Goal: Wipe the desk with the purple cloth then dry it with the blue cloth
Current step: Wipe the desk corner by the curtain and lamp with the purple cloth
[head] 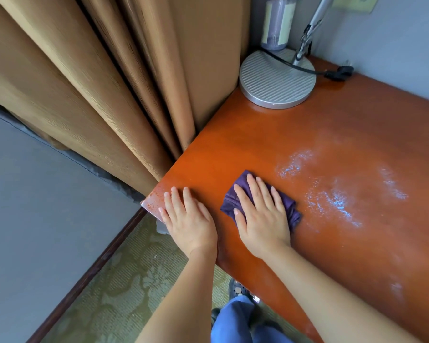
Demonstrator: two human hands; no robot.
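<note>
Both palms are down flat: my right hand (260, 214) presses the folded purple cloth (286, 204) onto the desk (344, 125) near its front corner, fingers straight, so I should sweep firmly rightward through the wet speckles (332, 194) while my left hand (188, 216) braces open-fingered beside it.

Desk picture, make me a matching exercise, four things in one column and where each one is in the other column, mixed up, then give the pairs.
Things:
1. purple cloth
2. left hand
3. lamp base
4. white specks

Places:
A. far corner of the desk, by the curtain
B. under the right hand
C. flat on the desk's near corner
D. on the desk, right of the cloth

Pairs: 1-B, 2-C, 3-A, 4-D
</note>
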